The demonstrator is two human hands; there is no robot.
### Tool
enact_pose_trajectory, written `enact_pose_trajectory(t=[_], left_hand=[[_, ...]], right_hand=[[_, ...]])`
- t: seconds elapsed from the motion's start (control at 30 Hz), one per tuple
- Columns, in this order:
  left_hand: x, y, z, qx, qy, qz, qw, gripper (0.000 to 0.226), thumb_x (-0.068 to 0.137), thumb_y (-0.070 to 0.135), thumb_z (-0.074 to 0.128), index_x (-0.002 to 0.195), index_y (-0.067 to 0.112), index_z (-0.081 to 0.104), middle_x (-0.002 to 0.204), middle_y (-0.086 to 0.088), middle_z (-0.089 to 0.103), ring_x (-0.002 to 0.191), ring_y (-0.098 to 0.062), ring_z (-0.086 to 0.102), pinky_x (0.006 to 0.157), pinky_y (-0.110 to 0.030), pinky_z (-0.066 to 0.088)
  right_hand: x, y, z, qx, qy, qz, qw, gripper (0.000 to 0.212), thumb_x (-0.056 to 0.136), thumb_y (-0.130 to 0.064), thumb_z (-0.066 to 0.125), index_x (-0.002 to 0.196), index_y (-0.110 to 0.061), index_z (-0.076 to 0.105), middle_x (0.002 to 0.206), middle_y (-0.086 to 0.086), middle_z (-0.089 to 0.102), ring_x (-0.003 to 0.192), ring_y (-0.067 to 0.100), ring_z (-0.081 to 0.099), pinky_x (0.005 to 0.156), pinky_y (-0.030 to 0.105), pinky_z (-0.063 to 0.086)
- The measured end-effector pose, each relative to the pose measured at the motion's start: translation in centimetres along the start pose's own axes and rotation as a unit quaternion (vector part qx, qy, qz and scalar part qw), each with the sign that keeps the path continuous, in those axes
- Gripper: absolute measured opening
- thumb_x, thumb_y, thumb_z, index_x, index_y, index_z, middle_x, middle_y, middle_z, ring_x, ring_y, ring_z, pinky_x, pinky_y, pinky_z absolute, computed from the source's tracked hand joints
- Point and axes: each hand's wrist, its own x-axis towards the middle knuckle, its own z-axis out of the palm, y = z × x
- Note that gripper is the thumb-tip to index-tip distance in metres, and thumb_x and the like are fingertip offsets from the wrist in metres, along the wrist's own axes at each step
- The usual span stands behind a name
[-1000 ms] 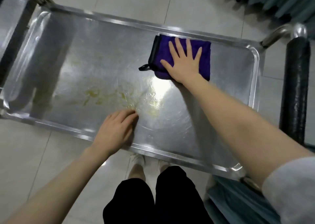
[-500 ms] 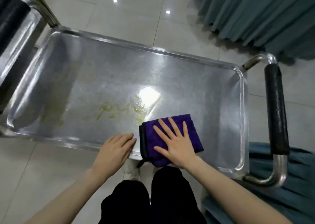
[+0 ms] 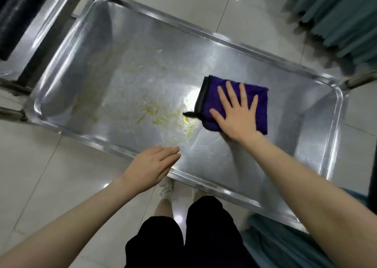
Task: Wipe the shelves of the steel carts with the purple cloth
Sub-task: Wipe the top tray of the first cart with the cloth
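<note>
Purple cloth (image 3: pixel 212 96) lies folded into a thick pad on the steel shelf (image 3: pixel 142 67), right of centre, between the far and near edges. Right hand (image 3: pixel 237 116) lies flat on top of it, fingers straight and spread, palm pressing down; nothing gripped. Left hand (image 3: pixel 152 167) rests at the shelf's near edge, fingers straight and together, holding nothing, well apart from the cloth. Yellowish residue (image 3: pixel 161 116) sits just beside the cloth's black-trimmed left edge.

Judgement: the cloth is soft, light and plush. It likely slides easily on smooth steel and bunches if pushed from one edge. It is best driven under a flat palm over its middle. For lifting, pinch the trimmed fold.
</note>
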Motion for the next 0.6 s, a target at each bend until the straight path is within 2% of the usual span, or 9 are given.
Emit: enact_pose_trajectory(t=[0.1,0.17,0.3,0.37,0.47,0.6], left_hand=[[-0.1,-0.1,-0.4,-0.010,-0.010,0.006,1.000,0.028,0.096,0.021,0.048,0.114,0.011,0.067,0.125,-0.003,0.063,0.102,-0.024,0.063,0.085,-0.037,0.052],[-0.3,0.0,-0.4,-0.011,-0.016,0.002,1.000,0.026,0.097,0.022,0.047,0.110,0.010,0.067,0.123,-0.005,0.063,0.101,-0.026,0.063,0.086,-0.038,0.051],[-0.3,0.6,-0.4,-0.014,-0.011,-0.028,0.999,0.030,0.094,0.022,0.048,0.112,0.009,0.068,0.124,-0.006,0.064,0.109,-0.023,0.063,0.096,-0.036,0.049],[-0.3,1.0,-0.4,-0.023,-0.009,-0.038,0.999,0.030,0.092,0.021,0.050,0.114,0.009,0.068,0.127,-0.004,0.063,0.112,-0.021,0.063,0.096,-0.036,0.049],[-0.5,1.5,-0.4,-0.034,-0.008,-0.055,0.998,0.031,0.092,0.020,0.054,0.118,0.010,0.067,0.136,-0.003,0.056,0.117,-0.020,0.060,0.098,-0.037,0.049],[-0.8,1.8,-0.2,-0.017,-0.015,-0.054,0.998,0.034,0.095,0.024,0.047,0.119,0.011,0.066,0.138,-0.003,0.055,0.120,-0.019,0.058,0.101,-0.035,0.047]], right_hand=[[-8.7,-3.9,3.1,-0.035,-0.004,-0.105,0.994,0.074,0.092,-0.070,0.026,0.154,-0.033,0.010,0.163,-0.005,0.000,0.149,0.030,-0.005,0.109,0.070,0.008],[-11.9,-5.4,4.4,-0.045,-0.004,-0.131,0.990,0.074,0.091,-0.070,0.029,0.153,-0.033,0.016,0.163,-0.004,0.007,0.149,0.031,0.002,0.109,0.071,0.010],[-8.4,-4.0,3.3,-0.051,-0.006,-0.149,0.988,0.073,0.088,-0.074,0.027,0.152,-0.039,0.018,0.161,-0.007,0.014,0.149,0.027,0.006,0.111,0.068,0.011],[-3.6,-2.9,1.8,-0.046,-0.006,-0.121,0.992,0.072,0.088,-0.075,0.022,0.151,-0.042,0.014,0.162,-0.009,0.010,0.149,0.025,0.003,0.113,0.066,0.005],[5.7,-1.2,-0.9,-0.008,-0.005,-0.036,0.999,0.073,0.087,-0.077,0.016,0.151,-0.044,0.005,0.162,-0.013,0.000,0.149,0.023,-0.005,0.113,0.064,-0.003],[13.4,-0.4,-2.6,0.037,-0.005,0.055,0.998,0.076,0.086,-0.079,0.012,0.152,-0.042,0.004,0.162,-0.013,-0.003,0.148,0.024,-0.010,0.111,0.068,-0.006]])
